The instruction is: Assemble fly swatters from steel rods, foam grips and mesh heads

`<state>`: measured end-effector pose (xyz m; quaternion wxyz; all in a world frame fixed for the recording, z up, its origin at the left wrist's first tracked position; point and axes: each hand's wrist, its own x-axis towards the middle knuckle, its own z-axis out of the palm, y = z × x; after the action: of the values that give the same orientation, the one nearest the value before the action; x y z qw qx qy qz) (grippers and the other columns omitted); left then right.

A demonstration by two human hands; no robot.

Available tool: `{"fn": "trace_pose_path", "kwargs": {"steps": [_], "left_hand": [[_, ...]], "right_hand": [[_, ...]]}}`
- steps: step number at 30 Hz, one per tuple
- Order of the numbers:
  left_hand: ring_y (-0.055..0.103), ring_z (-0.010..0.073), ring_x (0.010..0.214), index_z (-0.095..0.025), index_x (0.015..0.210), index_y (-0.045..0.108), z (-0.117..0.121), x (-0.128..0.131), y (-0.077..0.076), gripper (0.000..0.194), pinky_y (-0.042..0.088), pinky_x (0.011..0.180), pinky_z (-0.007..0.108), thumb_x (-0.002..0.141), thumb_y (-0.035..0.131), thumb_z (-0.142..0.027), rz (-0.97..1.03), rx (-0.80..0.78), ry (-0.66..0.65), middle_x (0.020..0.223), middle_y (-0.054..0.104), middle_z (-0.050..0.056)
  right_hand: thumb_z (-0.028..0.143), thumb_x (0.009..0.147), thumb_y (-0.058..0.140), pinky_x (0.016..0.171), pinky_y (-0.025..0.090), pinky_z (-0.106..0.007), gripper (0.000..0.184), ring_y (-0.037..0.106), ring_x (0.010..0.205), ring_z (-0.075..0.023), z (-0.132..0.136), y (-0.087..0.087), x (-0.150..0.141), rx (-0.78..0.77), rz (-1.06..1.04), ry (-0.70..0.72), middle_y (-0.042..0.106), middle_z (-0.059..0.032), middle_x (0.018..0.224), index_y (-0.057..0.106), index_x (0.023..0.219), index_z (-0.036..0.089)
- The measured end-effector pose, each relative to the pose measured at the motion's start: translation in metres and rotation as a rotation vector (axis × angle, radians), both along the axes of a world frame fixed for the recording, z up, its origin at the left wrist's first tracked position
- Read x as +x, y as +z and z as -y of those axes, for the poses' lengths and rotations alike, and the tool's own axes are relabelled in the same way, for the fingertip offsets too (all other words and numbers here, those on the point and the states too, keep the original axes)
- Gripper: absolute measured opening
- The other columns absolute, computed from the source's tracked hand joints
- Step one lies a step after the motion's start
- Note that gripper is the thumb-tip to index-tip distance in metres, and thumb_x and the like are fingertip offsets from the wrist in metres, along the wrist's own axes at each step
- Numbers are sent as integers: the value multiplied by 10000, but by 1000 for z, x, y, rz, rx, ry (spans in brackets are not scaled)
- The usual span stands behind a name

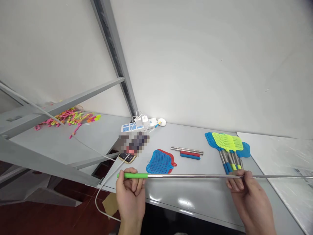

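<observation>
A telescopic rod (pixel 183 176) with a green grip stretches level across the view, its silver sections drawn out and running off the right edge. My left hand (pixel 130 192) is closed round the green grip. Farther along, my right hand (pixel 248 192) pinches the thin metal part. Behind the rod lie a blue fly swatter head (pixel 158 162) and a red one (pixel 173 160) partly under it. Beyond them are silver rods (pixel 187 150) with a red grip (pixel 189 153) and a blue grip (pixel 190 156). Past my right hand, several fly swatters (pixel 228 142) with yellow-green and blue heads are piled.
A power strip (pixel 127 128) with white plugs stands by the wall, near a phone (pixel 127 158). A white cable (pixel 96 195) hangs over the table's left edge. Colourful items (pixel 70 117) lie behind the grey rack frame (pixel 97 94). A white sheet (pixel 276 160) covers the right side.
</observation>
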<state>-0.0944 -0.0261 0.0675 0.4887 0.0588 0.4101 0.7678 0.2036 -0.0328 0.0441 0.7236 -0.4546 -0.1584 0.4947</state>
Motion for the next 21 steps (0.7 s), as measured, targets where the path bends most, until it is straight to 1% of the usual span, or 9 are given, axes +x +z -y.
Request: {"fn": "trace_pose_path", "kwargs": {"steps": [4,7,9,10,11,12,14,17,21], "left_hand": [[202,59,364,-192,658,560,-5,5,3,330,454,562,221,895,562,-422,3,-25,124,397,288,-97],[199,54,353,-205,643,507,-6,25,1,369,461,584,219,917,528,-451,9,-32,178,412,316,-103],[270,58,365,-204,654,521,-3,44,-1,355,441,547,219,910,549,-449,15,-51,134,447,386,-90],[313,60,380,-199,667,538,-1,54,-3,328,438,537,227,896,583,-429,20,-65,92,486,451,-74],[337,70,391,-198,668,541,1,64,-4,326,428,519,232,883,605,-434,32,-66,50,481,442,-70],[310,71,387,-199,666,542,3,72,-5,350,415,508,231,878,610,-470,40,-59,8,443,366,-85],[275,71,392,-199,680,556,6,82,-6,377,419,520,235,873,609,-519,41,-31,-41,417,275,-103],[257,68,404,-202,696,557,6,84,-3,391,427,546,236,897,581,-535,45,-13,-34,423,260,-105],[260,78,406,-205,700,559,4,80,3,384,375,493,220,933,538,-510,61,8,-18,427,268,-93]], "right_hand": [[390,903,650,535,416,-234,242,324,599,-107,1,3,-6,41,31,11,356,35,662,633,771,189],[388,880,683,533,406,-224,234,343,618,-106,4,1,-23,92,41,11,354,32,683,646,750,196],[406,845,721,546,417,-237,225,367,617,-100,7,-3,-45,101,82,95,415,16,718,685,764,199],[412,834,730,544,414,-248,216,383,616,-100,8,-5,-57,92,101,172,462,1,752,706,785,203],[437,855,700,530,398,-256,238,376,600,-100,9,-7,-68,106,100,215,461,-1,738,719,804,206],[453,874,672,530,389,-264,258,358,578,-100,10,-8,-78,119,106,267,423,14,684,732,828,206],[463,891,650,548,380,-278,282,347,559,-102,9,-9,-89,122,157,319,370,35,622,750,889,198],[463,890,654,567,373,-293,298,382,564,-118,5,-4,-90,121,206,394,346,46,573,749,940,185],[472,900,638,562,367,-289,312,390,553,-119,-4,6,-85,161,185,449,336,54,548,745,949,183]]}}
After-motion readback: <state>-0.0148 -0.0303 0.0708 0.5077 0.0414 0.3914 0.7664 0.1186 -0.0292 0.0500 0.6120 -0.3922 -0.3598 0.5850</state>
